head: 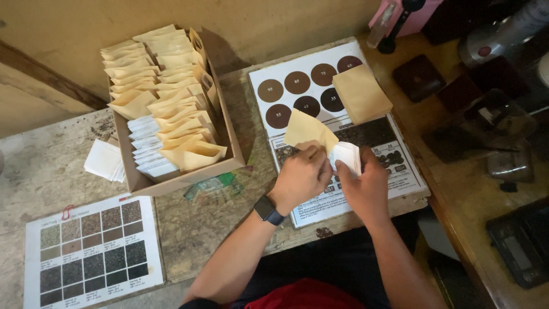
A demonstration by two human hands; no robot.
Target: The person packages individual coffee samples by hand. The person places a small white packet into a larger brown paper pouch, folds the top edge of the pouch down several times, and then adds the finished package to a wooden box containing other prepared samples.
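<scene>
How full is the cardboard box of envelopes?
Nearly full: the cardboard box holds tan envelopes in packed rows rising above its rim, plus white ones.

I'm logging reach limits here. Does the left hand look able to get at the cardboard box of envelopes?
Probably yes: the box sits close beside the left hand, nothing between, though that hand holds a tan envelope.

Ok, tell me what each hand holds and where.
Left hand pinches the tan envelope at its lower edge; right hand grips the white packet from below.

Bare bench (223,220) lies open between the cardboard box (189,174) and the hands, while a stack of tan pouches (361,93) blocks the far side.
</scene>
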